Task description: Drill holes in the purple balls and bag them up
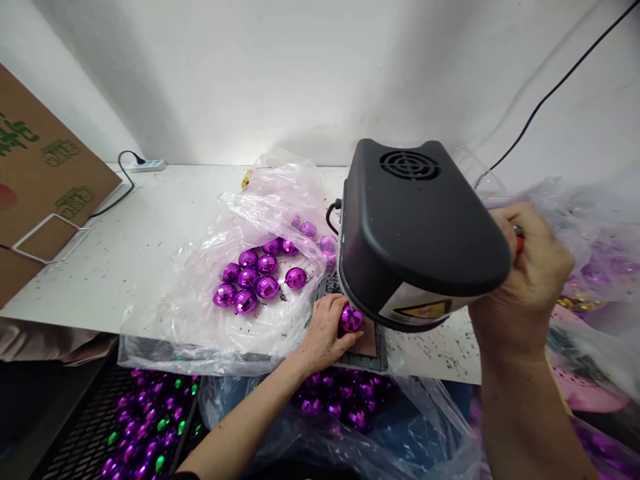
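Note:
My left hand (pixel 327 332) is closed around a shiny purple ball (pixel 351 319), held over a small brown board on a dark grey mat (pixel 383 353). My right hand (pixel 533 267) is raised at the right, its fingers wrapped round a red-tipped handle at the side of a black machine (pixel 425 220). The machine has a round vent on top and a yellow warning label, and it hides part of the mat. Left of it, several purple faceted balls (pixel 247 277) lie on a clear plastic bag (pixel 195 293) on the white table (pixel 150 227).
A cardboard box (pixel 45 180) stands at the far left, near a power strip (pixel 149 166). Below the table edge are a black crate (pixel 75 427) of purple and green balls and a plastic-lined heap of purple balls (pixel 345 400). Bagged balls (pixel 600 260) lie at the right.

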{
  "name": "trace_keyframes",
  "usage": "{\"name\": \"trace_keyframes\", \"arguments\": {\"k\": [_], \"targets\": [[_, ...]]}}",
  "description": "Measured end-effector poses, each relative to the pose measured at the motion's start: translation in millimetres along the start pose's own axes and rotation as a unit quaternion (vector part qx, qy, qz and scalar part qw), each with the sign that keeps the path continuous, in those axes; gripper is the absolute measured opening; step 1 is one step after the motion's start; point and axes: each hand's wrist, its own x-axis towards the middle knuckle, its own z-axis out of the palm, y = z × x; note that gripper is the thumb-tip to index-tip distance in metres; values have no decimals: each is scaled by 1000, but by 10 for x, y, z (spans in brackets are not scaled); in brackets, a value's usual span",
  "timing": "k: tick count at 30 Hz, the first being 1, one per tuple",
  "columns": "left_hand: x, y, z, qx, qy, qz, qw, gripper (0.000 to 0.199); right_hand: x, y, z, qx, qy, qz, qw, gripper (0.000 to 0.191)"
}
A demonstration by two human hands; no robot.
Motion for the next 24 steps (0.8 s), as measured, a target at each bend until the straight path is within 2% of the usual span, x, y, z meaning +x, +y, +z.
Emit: {"name": "trace_keyframes", "arguments": {"k": [3, 5, 11, 15, 17, 21, 24], "targets": [[24, 8, -50, -15, -40, 8, 999, 38, 5, -5, 7, 4, 3, 0, 1000, 36], [37, 17, -77, -22, -41, 3, 999, 43, 5, -12, 18, 9, 8, 1, 1000, 34], [62, 96, -50, -29, -7, -14, 999, 36, 3, -5, 16, -3, 5, -5, 1000, 37], [60, 160, -16, -30, 39, -26, 998, 33, -47, -9, -39, -32, 7, -12, 999, 35], [60, 180, -16, -35, 56, -23, 998, 33, -124, -36, -81, -62, 17, -27, 998, 33], [64, 202, -40, -49, 52, -17, 997, 33, -380, -104, -190, -108, 43, -67, 991, 23], [64, 214, -65, -55, 42, -25, 997, 35, -609, -122, -275, -75, 2, -61, 995, 27]]}}
